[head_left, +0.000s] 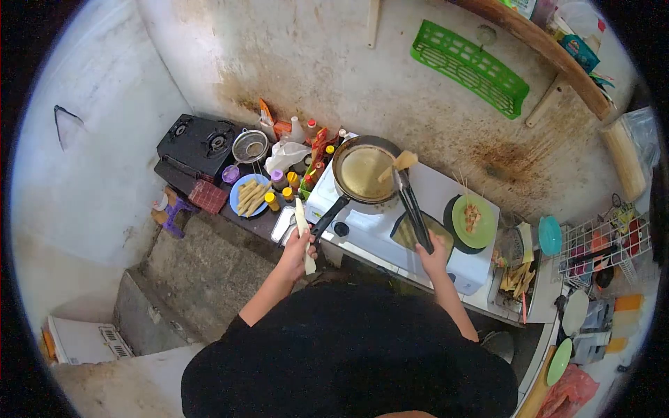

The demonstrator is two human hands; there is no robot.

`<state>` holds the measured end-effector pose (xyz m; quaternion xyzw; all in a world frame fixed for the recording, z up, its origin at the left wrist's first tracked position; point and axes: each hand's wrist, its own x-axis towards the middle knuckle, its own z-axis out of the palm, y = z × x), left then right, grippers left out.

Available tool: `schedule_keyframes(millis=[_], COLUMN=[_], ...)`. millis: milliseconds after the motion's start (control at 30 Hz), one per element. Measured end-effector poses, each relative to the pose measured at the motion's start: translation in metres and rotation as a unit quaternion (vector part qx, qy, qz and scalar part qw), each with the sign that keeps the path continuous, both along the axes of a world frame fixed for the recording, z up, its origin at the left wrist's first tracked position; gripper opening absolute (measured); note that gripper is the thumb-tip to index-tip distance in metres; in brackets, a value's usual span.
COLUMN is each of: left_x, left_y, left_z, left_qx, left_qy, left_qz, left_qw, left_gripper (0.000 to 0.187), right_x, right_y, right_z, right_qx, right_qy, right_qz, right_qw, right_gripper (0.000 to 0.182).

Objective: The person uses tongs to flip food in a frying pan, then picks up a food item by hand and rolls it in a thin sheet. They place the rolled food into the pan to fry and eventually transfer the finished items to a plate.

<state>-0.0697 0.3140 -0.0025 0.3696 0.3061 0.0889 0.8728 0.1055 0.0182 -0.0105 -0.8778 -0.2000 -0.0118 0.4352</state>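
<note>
My left fingers (pixel 302 239) are closed around a long, flat, pale strip (pixel 302 217), which sticks out above and below my grip, just left of the frame's centre. The black handle of the frying pan (pixel 366 171) ends right beside that hand; I cannot tell whether I am touching it. My right fingers (pixel 437 244) are wrapped around the lower end of dark tongs (pixel 414 209), right of centre. The tongs slant up and left to the pan's right rim, with pale yellowish pieces at their upper end, one reaching over the rim.

The pan sits on the white stove (pixel 456 268), upper middle of the frame, and a shallow layer of yellowish liquid covers its bottom. Right of my tongs, a green plate (pixel 479 240) holds small orange-pink bits and thin sticks. Left of the pan, on the dark tabletop (pixel 256 224), a blue plate (pixel 235 198) carries a heap of pale yellow rolls. Yellow-capped bottles (pixel 272 202) stand just beside it, with a strainer (pixel 249 147) above and a black stove (pixel 189 136) farther left. A green rack (pixel 470 67) hangs on the wall at the upper right.
</note>
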Motion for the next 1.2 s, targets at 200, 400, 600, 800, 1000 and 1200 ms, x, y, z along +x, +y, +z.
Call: schedule_keyframes(millis=[200, 400, 600, 800, 1000, 1200], left_x=[-0.001, -0.003, -0.001, 0.002, 0.0, -0.003], left_y=[0.002, 0.006, 0.007, 0.006, 0.006, 0.008], left_z=[-0.002, -0.001, -0.003, -0.004, -0.007, -0.014], left_qx=[-0.002, -0.006, -0.018, -0.027, -0.028, -0.032], left_qy=[-0.021, -0.016, -0.004, -0.013, -0.004, -0.014], left_qz=[0.002, 0.006, 0.006, -0.003, 0.0, 0.0], left_qw=[1.0, 1.0, 1.0, 1.0, 1.0, 0.999], left_gripper=[0.019, 0.016, 0.016, 0.018, 0.02, 0.022], right_x=[0.019, 0.021, 0.02, 0.024, 0.023, 0.022], right_y=[0.008, 0.014, 0.018, 0.023, 0.031, 0.033], right_z=[0.017, 0.029, 0.013, -0.001, 0.002, 0.009], right_qx=[-0.013, -0.003, -0.106, -0.141, -0.149, -0.195], right_qy=[-0.096, -0.103, -0.099, -0.063, -0.056, -0.05], right_qz=[0.015, 0.002, -0.021, -0.035, -0.088, -0.113], right_qw=[0.995, 0.995, 0.989, 0.987, 0.983, 0.973], right_gripper=[0.049, 0.047, 0.049, 0.051, 0.049, 0.05])
